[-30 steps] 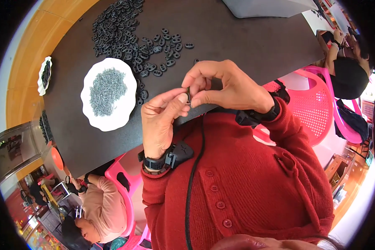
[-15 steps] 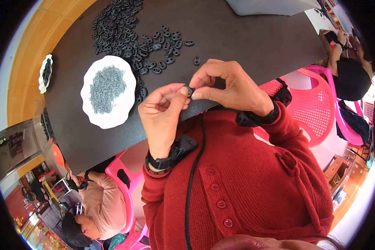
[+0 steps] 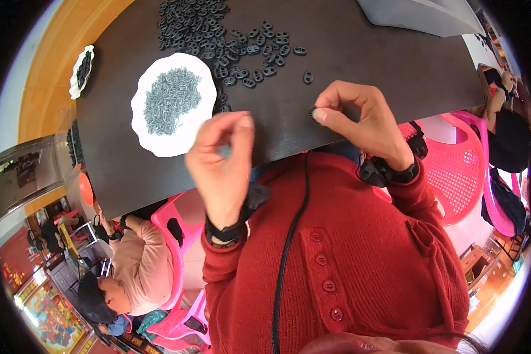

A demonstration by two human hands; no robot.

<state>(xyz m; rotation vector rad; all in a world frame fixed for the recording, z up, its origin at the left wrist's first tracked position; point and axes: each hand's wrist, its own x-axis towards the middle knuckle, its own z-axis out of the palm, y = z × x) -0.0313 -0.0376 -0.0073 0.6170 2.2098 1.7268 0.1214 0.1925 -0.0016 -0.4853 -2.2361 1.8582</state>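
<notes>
One dark piece (image 3: 312,110) juts from the right grip (image 3: 369,125) clamped on it; left grip (image 3: 221,165) too blurred to tell.

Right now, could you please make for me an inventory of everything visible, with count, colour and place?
Table: one, dark brown, centre
Large scalloped plate: one, white, left on table
Small metal pieces: too many to count, grey, on that plate
Two-hole pieces: many, black, heaped beyond it
Small plate: one, white, far left, holding dark pieces
Container: one, grey, top right
Chairs: several, pink, both sides
Co-workers: at least two, pink and black clothing, left and right
Background items: many, mixed colours, too small to list
Cardigan: one, red, bottom
Cable: one, black, down cardigan
Wristbands: two, black
Left hand: one, blurred, beside large plate
Right hand: one, right of centre, pinching a small dark piece
</notes>
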